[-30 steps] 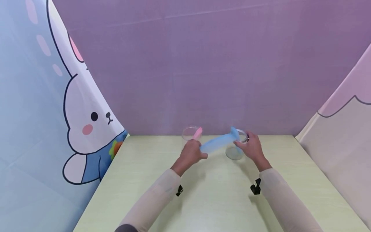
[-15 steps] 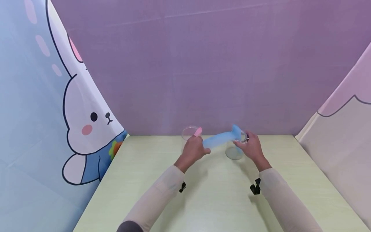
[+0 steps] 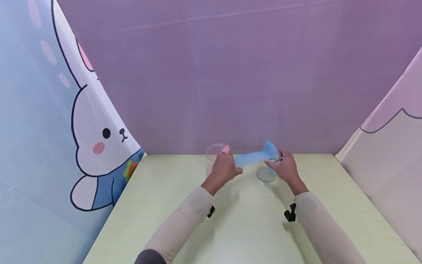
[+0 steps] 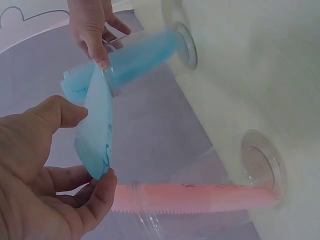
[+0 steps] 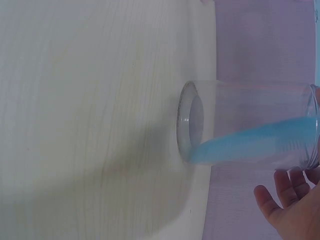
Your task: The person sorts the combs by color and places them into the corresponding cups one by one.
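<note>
My left hand [image 3: 223, 171] pinches one end of a long, light-blue strip-like packet [image 4: 97, 122] between thumb and fingertips. Its other end reaches the mouth of a clear cylindrical jar [image 5: 190, 122], overlapping my right thumb in the left wrist view. My right hand [image 3: 286, 168] grips this jar at its rim, fingers around the side. Inside the jar leans another blue packet [image 5: 260, 137] with a serrated edge, its top sticking out of the mouth. A second clear jar [image 4: 262, 162] stands to the left, partly behind my left hand, holding a pink serrated-edged packet [image 4: 200, 196].
Both jars stand near the back edge of a pale wood-grain table [image 3: 257, 227]. A purple cloth backdrop [image 3: 211, 73] rises behind it. Printed cloth with a rabbit [image 3: 95, 128] hangs at the left, and another cloth [image 3: 389, 161] at the right.
My left hand has moved to the right with the blue packet, closer to the right-hand jar. My right hand keeps its grip on the jar and has hardly moved.
</note>
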